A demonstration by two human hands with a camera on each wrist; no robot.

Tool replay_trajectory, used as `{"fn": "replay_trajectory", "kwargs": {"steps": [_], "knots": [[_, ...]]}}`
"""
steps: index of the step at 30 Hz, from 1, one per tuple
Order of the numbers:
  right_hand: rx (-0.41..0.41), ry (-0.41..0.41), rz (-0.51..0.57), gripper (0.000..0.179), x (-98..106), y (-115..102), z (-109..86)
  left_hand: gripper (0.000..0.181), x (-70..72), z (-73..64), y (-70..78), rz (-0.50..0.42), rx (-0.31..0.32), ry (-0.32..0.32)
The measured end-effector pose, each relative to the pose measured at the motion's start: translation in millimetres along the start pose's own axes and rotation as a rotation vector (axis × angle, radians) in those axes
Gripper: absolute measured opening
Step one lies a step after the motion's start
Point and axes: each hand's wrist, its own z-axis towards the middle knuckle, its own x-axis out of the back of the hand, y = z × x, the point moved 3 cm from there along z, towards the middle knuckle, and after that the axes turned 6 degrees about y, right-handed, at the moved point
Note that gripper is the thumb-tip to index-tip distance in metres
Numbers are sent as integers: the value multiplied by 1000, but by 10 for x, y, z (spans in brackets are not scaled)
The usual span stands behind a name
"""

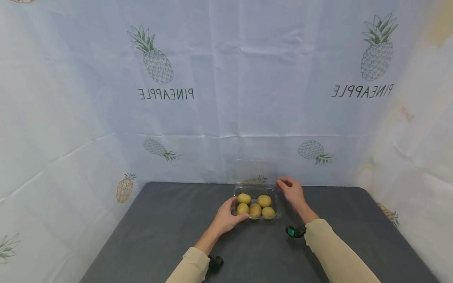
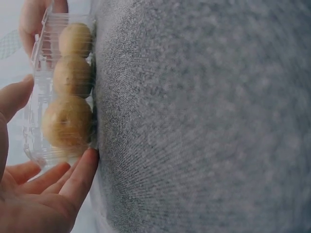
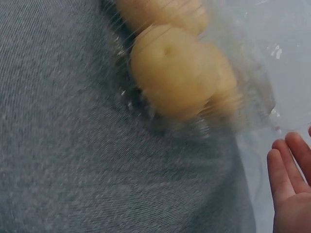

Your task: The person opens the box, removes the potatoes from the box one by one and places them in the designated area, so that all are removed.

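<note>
A clear plastic clamshell box (image 1: 253, 190) stands on the dark table with its transparent lid (image 1: 255, 169) raised at the back. Inside lie several rounded, yellowish potato-like items (image 1: 255, 210), also seen through the wall in the left wrist view (image 2: 68, 121). My left hand (image 1: 225, 217) holds the box's front left corner, thumb at the front rim and fingers along the left end. By the back right corner, close to the lid's edge, is my right hand (image 1: 291, 192). In the right wrist view its extended fingers (image 3: 281, 179) are near the plastic edge, and contact is unclear.
The grey cloth-covered table (image 1: 159, 232) extends on both sides of the box. Behind it hangs a pale curtain (image 1: 226, 98) printed with pineapples, continuing along both sides. A dark band with a green-faced device (image 1: 295, 231) is on the right wrist.
</note>
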Motion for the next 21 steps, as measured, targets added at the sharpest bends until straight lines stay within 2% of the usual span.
{"fn": "replay_trajectory", "kwargs": {"steps": [6,11,16,21], "knots": [[-40,-7,-55,43,3,84,2,83,-11,2,-15,9,14,-5],[-48,-21,-76,43,65,75,-36,84,-28,1,3,13,13,-25],[-6,-35,-128,45,132,-2,-86,83,-30,15,5,23,8,-23],[91,-60,-228,43,123,-116,-130,83,-7,27,-11,30,3,-12]]}}
